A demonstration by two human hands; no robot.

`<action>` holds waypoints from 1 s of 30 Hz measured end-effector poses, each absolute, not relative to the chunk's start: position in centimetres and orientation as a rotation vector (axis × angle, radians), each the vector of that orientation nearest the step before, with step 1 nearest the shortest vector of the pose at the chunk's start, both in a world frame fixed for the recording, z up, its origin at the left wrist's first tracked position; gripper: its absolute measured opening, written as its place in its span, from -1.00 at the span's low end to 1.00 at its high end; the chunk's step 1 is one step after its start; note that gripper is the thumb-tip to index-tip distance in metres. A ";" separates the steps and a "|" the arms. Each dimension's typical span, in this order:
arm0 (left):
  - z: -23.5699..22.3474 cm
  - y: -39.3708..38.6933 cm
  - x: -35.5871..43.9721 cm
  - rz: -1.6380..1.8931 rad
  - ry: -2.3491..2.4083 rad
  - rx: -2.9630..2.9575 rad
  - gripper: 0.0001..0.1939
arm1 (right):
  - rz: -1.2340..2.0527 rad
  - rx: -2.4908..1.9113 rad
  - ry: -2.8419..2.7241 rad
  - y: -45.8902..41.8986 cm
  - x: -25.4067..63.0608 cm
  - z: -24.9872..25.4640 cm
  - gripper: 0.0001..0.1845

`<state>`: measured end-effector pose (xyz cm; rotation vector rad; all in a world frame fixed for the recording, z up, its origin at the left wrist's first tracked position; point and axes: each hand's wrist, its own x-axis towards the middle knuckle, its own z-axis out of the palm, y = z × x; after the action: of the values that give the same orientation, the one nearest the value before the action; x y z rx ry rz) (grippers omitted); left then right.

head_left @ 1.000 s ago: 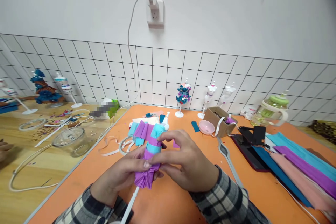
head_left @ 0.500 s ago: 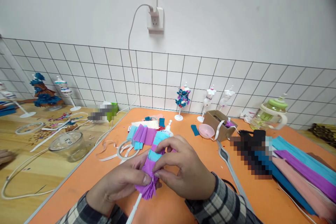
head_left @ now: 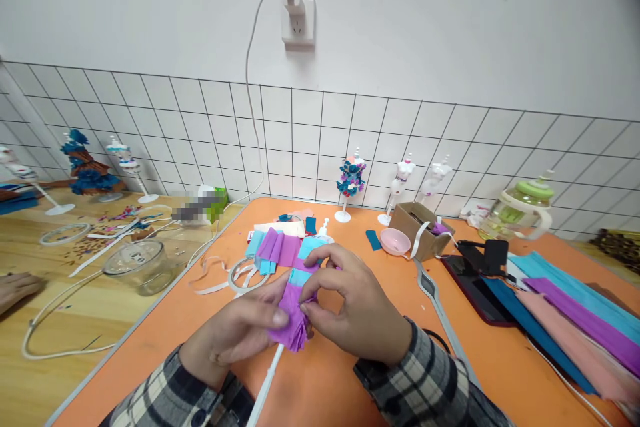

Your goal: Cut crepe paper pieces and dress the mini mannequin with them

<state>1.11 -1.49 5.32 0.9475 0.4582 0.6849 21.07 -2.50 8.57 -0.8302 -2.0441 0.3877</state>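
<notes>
A: Where is the doll (head_left: 300, 277), and how does it look?
B: It's held between both hands over the orange table (head_left: 320, 390), leaning away from the person. Its body is wrapped in bands of light blue and purple paper. Below them a purple skirt (head_left: 291, 332) flares out, crinkled and ragged along its lower edge. A white pole (head_left: 266, 383) runs down from under it, and the white top pokes out at the far end.

A: What are the fingers doing?
B: The left hand (head_left: 240, 323) has it gripped, thumb lying on the skirt, the other fingers mostly hidden. On the right hand (head_left: 357, 310), the thumb and one fingertip nearly meet at the skirt's side, the gap narrow; I can't tell whether a fold is caught there. Another finger arches higher, over the bands.

A: Anything different from a second ago?
B: The doll has swung a little to the right, pole included. Back then the right thumb and finger were further apart; now they've come together. The skirt's purple shows broader too. At the far left, more of another person's hand (head_left: 20, 290) has come into view.

A: And around it?
B: Just beyond, blue and purple paper pieces (head_left: 273, 247) lie beside a roll of tape (head_left: 233, 275). Further right, a pink bowl (head_left: 395, 241) sits next to a cardboard box (head_left: 425, 240).
</notes>
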 end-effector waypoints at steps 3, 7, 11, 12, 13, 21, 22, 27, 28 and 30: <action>5.1 -1.4 1.4 0.727 0.434 0.955 -0.44 | 0.371 -0.864 -2.055 -2.6 21.0 8.6 -0.86; 5.2 -1.4 2.1 0.736 0.572 1.069 -0.56 | 0.419 -0.861 -2.037 -2.6 20.9 8.6 -0.77; 5.7 -1.7 2.4 0.690 0.559 1.134 -0.61 | 0.555 -0.855 -1.923 -2.7 20.9 8.5 -0.52; 5.7 -1.7 2.4 0.678 0.552 1.148 -0.60 | 0.589 -0.860 -1.884 -2.8 20.9 8.4 -0.51; 5.7 -1.8 2.3 0.670 0.552 1.158 -0.59 | 0.614 -0.864 -1.849 -2.8 20.8 8.3 -0.52; 5.5 -1.6 2.4 0.715 0.589 1.155 -0.55 | 0.561 -0.794 -1.814 -2.1 20.6 7.9 -0.67; 5.6 -1.6 2.4 0.727 0.585 1.136 -0.57 | 0.578 -0.777 -1.796 -2.0 20.6 7.9 -0.67; 5.9 -1.5 2.2 0.771 0.579 1.156 -0.55 | 0.534 -0.773 -1.786 -1.9 20.3 7.6 -0.58; 5.8 -1.5 2.3 0.775 0.586 1.174 -0.51 | 0.529 -0.784 -1.771 -1.9 20.1 7.5 -0.57; 5.6 -1.6 2.3 0.794 0.619 1.204 -0.42 | 0.537 -0.810 -1.725 -1.9 19.9 7.3 -0.58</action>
<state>2.34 -1.55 5.63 1.2036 0.6192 0.7936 19.88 -1.94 7.30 -0.8098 -1.7245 0.5366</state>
